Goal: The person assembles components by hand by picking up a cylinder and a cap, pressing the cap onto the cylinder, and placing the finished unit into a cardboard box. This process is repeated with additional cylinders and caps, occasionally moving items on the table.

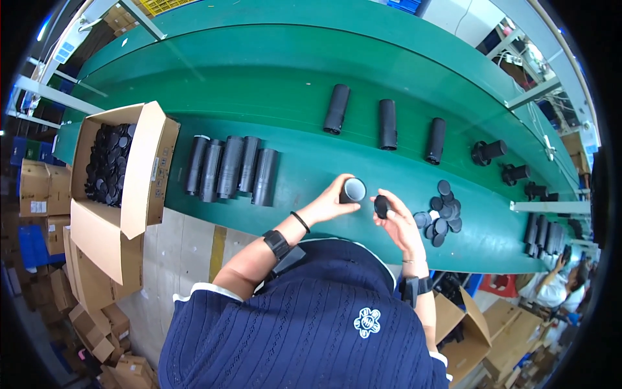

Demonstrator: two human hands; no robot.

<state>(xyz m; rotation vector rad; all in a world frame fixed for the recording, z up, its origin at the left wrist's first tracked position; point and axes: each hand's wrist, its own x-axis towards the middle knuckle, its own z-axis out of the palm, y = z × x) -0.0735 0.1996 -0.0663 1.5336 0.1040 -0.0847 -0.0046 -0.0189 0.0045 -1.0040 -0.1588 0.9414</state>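
Observation:
In my left hand (334, 202) is a black tube (354, 190), its open end facing up and showing a pale inside. The fingers wrap round its side. A small round black cap (381, 207) is pinched in my right hand (400, 223), a short way right of the tube and apart from it. To the right of that hand lies a loose pile of black round caps (447, 211) on the green bench (304, 162). Several black ribbed tubes (231, 167) lie side by side on the bench at the left.
At the far left stands an open cardboard box (144, 172) filled with black discs. Beyond my hands, black cylinders (387, 124) lie spaced along a green conveyor belt (259, 71). Another open carton (463, 337) sits below the bench at right. A person (557, 285) works at the far right.

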